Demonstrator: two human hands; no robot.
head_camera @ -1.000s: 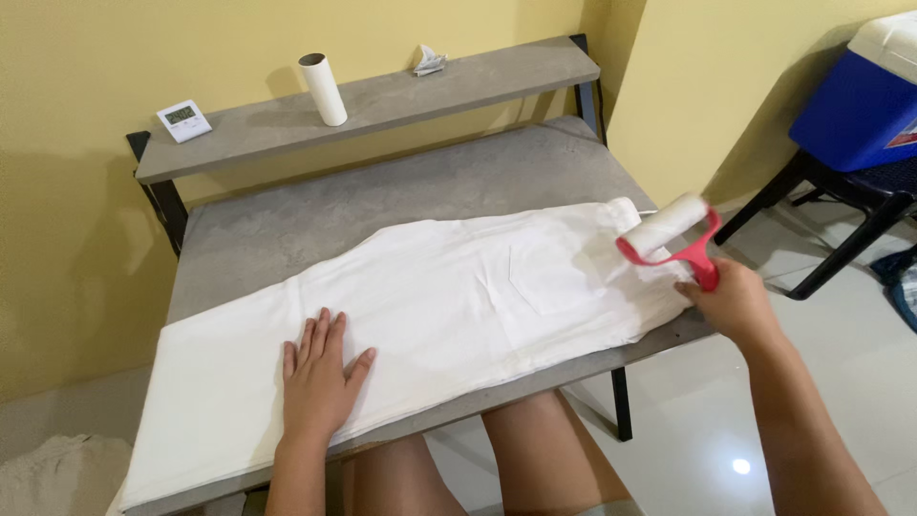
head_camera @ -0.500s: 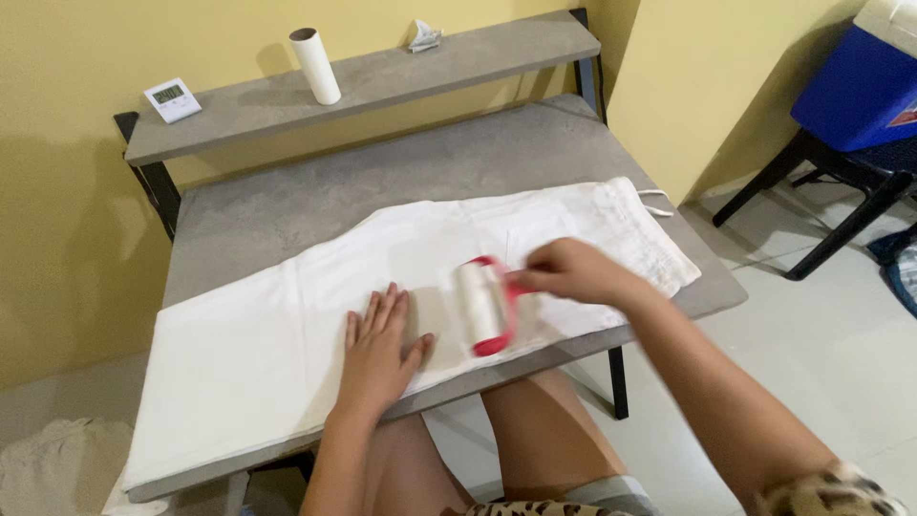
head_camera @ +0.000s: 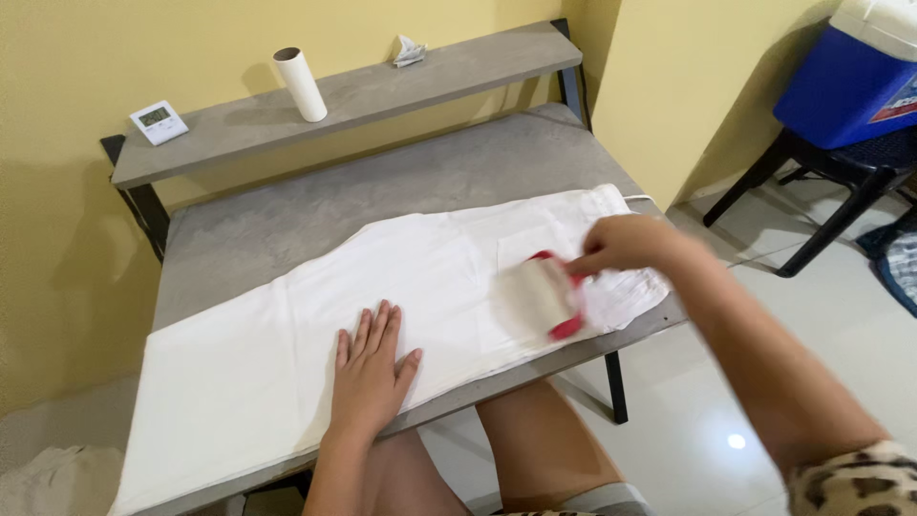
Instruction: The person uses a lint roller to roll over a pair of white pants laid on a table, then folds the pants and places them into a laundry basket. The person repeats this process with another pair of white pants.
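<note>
White trousers (head_camera: 287, 325) lie flat along the grey table (head_camera: 411, 182), waistband at the right. My left hand (head_camera: 371, 368) presses flat on the fabric near the table's front edge, fingers spread. My right hand (head_camera: 626, 244) grips the red handle of a lint roller (head_camera: 543, 294), whose white roll rests on the trousers by the back pocket, right of my left hand.
A raised shelf (head_camera: 382, 91) at the back holds a small white digital clock (head_camera: 158, 121), an upright cardboard tube (head_camera: 300, 84) and a crumpled paper (head_camera: 409, 52). A blue cooler (head_camera: 850, 81) sits on a black stand at the right. My bare legs (head_camera: 535, 449) are under the table.
The roller came down from above the waistband onto the fabric, swept left toward my left hand, then rolled back right to the pocket area. My left hand shifted slightly right and stays flat.
</note>
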